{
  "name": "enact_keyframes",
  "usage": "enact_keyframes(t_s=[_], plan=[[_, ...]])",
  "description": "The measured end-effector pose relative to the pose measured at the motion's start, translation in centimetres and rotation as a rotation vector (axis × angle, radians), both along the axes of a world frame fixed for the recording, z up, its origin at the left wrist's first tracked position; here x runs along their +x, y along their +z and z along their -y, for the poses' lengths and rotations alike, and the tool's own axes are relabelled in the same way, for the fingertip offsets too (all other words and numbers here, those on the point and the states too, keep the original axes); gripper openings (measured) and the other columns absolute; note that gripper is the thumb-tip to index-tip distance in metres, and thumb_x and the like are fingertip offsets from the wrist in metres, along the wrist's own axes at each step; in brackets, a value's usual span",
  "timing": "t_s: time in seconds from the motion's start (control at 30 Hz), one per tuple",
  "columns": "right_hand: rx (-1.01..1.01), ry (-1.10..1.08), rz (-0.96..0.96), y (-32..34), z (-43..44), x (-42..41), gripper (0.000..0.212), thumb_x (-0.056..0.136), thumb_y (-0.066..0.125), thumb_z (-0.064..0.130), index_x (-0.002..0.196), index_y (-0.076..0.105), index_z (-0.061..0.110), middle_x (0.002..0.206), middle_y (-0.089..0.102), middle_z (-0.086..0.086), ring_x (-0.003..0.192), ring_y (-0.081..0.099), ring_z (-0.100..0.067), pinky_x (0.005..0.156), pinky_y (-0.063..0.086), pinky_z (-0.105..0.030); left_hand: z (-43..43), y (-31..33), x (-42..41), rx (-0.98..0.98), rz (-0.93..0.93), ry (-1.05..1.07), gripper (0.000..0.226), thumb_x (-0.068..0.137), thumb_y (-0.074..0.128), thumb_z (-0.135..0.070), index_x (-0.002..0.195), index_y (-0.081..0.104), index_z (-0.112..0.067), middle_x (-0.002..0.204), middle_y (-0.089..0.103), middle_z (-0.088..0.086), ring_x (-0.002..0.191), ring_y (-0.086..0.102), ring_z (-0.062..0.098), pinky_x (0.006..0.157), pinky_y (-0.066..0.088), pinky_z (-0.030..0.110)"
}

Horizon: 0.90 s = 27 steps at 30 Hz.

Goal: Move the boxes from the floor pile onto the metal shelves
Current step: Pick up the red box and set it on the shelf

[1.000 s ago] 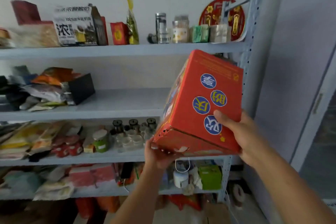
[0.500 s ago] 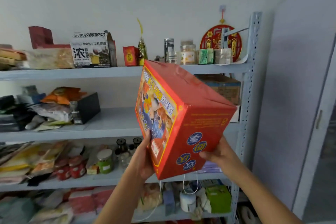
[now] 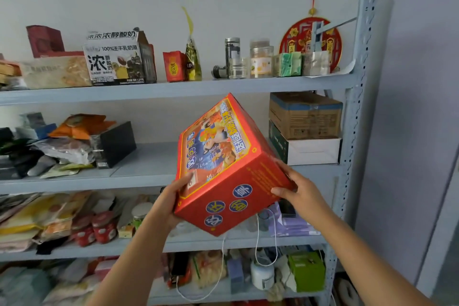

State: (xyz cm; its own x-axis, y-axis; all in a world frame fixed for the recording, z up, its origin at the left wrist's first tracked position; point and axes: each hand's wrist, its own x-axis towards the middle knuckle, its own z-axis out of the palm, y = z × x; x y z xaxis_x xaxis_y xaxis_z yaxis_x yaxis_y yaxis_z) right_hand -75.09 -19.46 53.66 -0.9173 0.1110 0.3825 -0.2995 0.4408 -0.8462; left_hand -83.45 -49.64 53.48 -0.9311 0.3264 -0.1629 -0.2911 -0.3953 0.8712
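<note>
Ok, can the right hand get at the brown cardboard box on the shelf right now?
Probably not yet: the right hand grips the red box with the left hand. Nothing stands before the brown cardboard box, so it looks reachable once freed.

One view is supplied: a wide-angle camera worn on the person's head. It faces forward at the metal shelves (image 3: 173,89), standing close to them. The lens sits about level with the top shelf board, so the boards below are seen from above. The frame is aimed toward the rack's right end: the right upright (image 3: 357,107) and the adjoining grey panel (image 3: 422,131) are in frame, while the left end is cropped. Both forearms enter from the bottom edge. The left hand (image 3: 171,196) and right hand (image 3: 300,196) hold the red box (image 3: 231,169) at frame centre, nearest the lens. Lens distortion tilts the upright.
</note>
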Motion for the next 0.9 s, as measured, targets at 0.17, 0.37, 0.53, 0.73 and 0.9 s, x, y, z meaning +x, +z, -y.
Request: enact_keyframes(t_s=[0.17, 0.37, 0.53, 0.73, 0.9], plan=[[0.07, -0.123, 0.04, -0.8, -2.2, -6.7, 0.052, 0.089, 0.07, 0.011, 0.137, 0.052, 0.016, 0.119, 0.067, -0.001, 0.109, 0.063, -0.017, 0.097, 0.049, -0.035, -3.6, 2.8, -5.8, -0.116, -0.075, 0.099, 0.051, 0.084, 0.069, -0.019, 0.132, 0.051, -0.014, 0.12, 0.068, 0.021, 0.077, 0.07, 0.031, 0.074, 0.059, 0.051], [0.032, -0.159, 0.119, -2.6, -6.5, -14.0, 0.037, 0.086, 0.073, 0.01, 0.12, 0.059, 0.011, 0.111, 0.069, -0.006, 0.102, 0.064, -0.022, 0.096, 0.051, -0.041, -8.7, 4.6, -12.5, -0.193, -0.179, 0.135, 0.042, 0.086, 0.067, -0.01, 0.125, 0.058, -0.023, 0.105, 0.074, 0.008, 0.072, 0.07, 0.022, 0.069, 0.059, 0.038], [0.023, -0.206, 0.162, -4.4, -8.3, -18.5, 0.036, 0.086, 0.072, 0.011, 0.119, 0.059, 0.013, 0.109, 0.071, -0.007, 0.104, 0.067, -0.025, 0.092, 0.052, -0.04, -12.1, 3.5, -17.0, -0.262, -0.188, 0.198, 0.059, 0.081, 0.075, -0.013, 0.135, 0.05, -0.015, 0.11, 0.073, 0.011, 0.079, 0.073, 0.025, 0.066, 0.061, 0.038], [0.312, -0.387, -0.223, -3.3, -7.3, -20.9, 0.08, 0.087, 0.066, 0.018, 0.153, 0.021, 0.021, 0.157, 0.029, -0.008, 0.146, 0.028, -0.025, 0.114, 0.033, -0.043, -15.1, 2.9, -19.4, -0.866, -0.589, 0.428, 0.071, 0.091, 0.052, -0.058, 0.152, 0.025, -0.033, 0.156, 0.033, 0.006, 0.122, 0.058, 0.028, 0.089, 0.057, 0.044], [0.926, -0.267, -0.204, 0.7, -6.3, -24.1, 0.068, 0.096, 0.056, 0.037, 0.154, 0.022, 0.025, 0.165, 0.009, -0.001, 0.152, -0.004, -0.018, 0.119, -0.008, -0.038, -15.3, 3.6, -21.2, -1.596, -1.126, 0.127, 0.067, 0.089, 0.044, -0.069, 0.149, 0.032, -0.042, 0.16, 0.027, -0.01, 0.149, 0.021, 0.018, 0.119, 0.024, 0.05]])
